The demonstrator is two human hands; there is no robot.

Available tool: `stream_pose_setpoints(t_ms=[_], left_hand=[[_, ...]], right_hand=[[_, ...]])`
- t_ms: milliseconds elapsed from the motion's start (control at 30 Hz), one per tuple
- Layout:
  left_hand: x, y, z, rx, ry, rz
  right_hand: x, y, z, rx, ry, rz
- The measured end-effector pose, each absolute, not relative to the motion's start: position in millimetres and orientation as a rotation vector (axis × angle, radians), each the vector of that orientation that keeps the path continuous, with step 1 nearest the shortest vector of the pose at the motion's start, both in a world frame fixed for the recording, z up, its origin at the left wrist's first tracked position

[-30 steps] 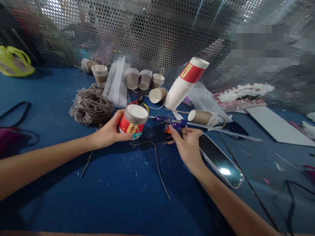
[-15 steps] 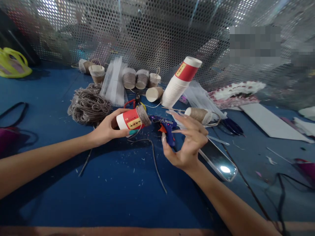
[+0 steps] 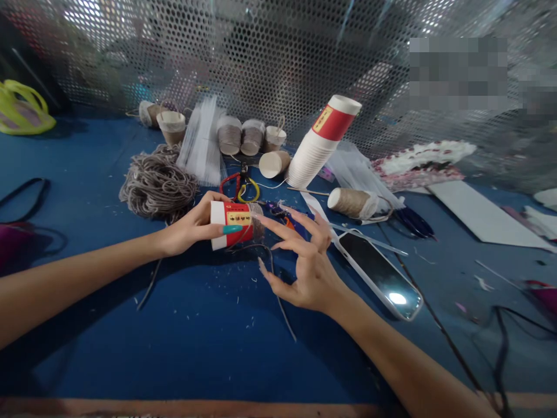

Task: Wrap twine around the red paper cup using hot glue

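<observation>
My left hand (image 3: pixel 191 229) is closed around a red and white paper cup (image 3: pixel 220 217), which lies on its side with grey cord (image 3: pixel 257 223) wound round its right end. A loose tail of that cord (image 3: pixel 278 296) trails over the blue table. With fingers spread, my right hand (image 3: pixel 307 252) hovers at the cord-wrapped end and holds nothing; whether a fingertip touches it I cannot tell. Behind its fingers is a blue glue gun (image 3: pixel 296 225), partly hidden. Red and yellow scissors (image 3: pixel 243 187) lie just beyond the cup.
Behind are a grey cord bundle (image 3: pixel 159 184), clear sticks (image 3: pixel 202 139), several wrapped cups (image 3: pixel 229 134) and a tall leaning cup stack (image 3: pixel 313 151). A phone (image 3: pixel 383 270) lies right of my right hand, near a twine-wrapped cup (image 3: pixel 352 203). Perforated metal (image 3: pixel 278 64) stands behind.
My right hand has moved left, toward the cup's wrapped end, now covering more of the glue gun. The cup has tilted to lie more level, and the scissors show more fully.
</observation>
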State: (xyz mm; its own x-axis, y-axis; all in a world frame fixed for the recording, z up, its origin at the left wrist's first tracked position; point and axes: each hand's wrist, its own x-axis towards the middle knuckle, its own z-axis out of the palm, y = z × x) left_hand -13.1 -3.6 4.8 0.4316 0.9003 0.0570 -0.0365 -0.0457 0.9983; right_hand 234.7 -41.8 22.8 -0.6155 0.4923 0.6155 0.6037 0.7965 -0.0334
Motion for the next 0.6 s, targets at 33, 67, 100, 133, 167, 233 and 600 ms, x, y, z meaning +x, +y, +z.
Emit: stream_pose_setpoints(t_ms=[33, 67, 100, 133, 167, 233, 600], left_hand=[[-13.2, -3.7, 5.5, 1.402, 0.834, 0.916], [-13.2, -3.7, 6.4, 1.396, 0.835, 0.908], [-13.2, -3.7, 7.1, 1.39, 0.834, 0.905], [-13.1, -3.6, 7.7, 1.383, 0.832, 0.906], [-13.0, -3.5, 8.0, 1.376, 0.829, 0.912], [-12.7, -3.1, 7.7, 1.363, 0.824, 0.927], [-12.5, -2.3, 6.3, 1.364, 0.871, 0.946]], right_hand=[[234.8, -41.9, 22.7, -0.805, -2.362, -0.229], [234.9, -41.9, 22.7, -0.802, -2.36, -0.226], [234.9, -41.9, 22.9, -0.796, -2.356, -0.225], [235.0, -41.9, 23.1, -0.786, -2.352, -0.229], [235.0, -41.8, 23.4, -0.778, -2.349, -0.234], [235.2, -41.7, 23.8, -0.77, -2.348, -0.245], [235.1, -43.3, 26.7, -0.741, -2.321, -0.257]])
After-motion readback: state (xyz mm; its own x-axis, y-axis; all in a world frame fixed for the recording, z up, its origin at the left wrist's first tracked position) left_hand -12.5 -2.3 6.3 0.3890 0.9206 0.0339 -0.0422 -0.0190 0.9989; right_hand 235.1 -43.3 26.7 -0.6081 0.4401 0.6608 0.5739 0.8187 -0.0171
